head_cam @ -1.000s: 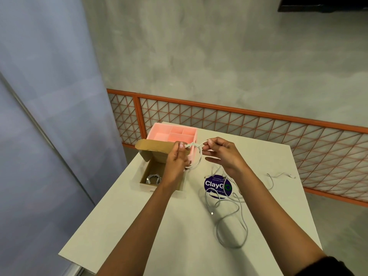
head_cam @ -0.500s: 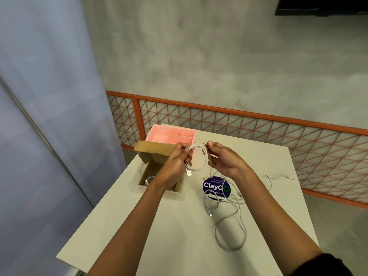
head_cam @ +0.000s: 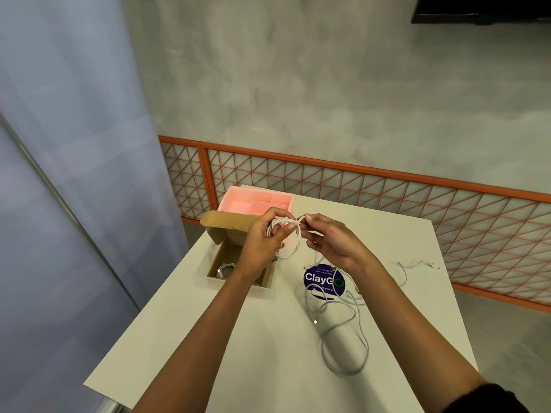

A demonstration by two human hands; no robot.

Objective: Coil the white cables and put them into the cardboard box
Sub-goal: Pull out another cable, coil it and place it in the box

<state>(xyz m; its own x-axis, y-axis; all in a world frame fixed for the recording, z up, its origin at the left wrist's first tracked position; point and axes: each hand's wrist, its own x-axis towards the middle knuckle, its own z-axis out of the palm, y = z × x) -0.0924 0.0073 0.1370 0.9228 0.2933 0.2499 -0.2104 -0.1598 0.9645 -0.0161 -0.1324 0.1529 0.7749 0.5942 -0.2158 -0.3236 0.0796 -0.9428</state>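
Left hand [head_cam: 265, 238] grips a nearly wound white cable coil [head_cam: 298, 243], right hand [head_cam: 335, 245] pinching its end just beside those fingers; one coiled cable [head_cam: 225, 268] already lies in the cardboard box [head_cam: 226, 281] beneath them; loose cables [head_cam: 315, 321] below the right fingers lie uncoiled.

Above the tabletop [head_cam: 238, 338], the left hand [head_cam: 265, 235] grips a small coil of white cable [head_cam: 298, 245] while the right hand [head_cam: 332, 244] pinches its end at the top of the loop. Below the left hand, the open cardboard box [head_cam: 226, 226] holds another coiled cable [head_cam: 225, 267], with a pink divided tray [head_cam: 238, 192] just behind it. Loose white cables [head_cam: 343, 326] sprawl across a round purple sticker [head_cam: 317, 283] near the right wrist.
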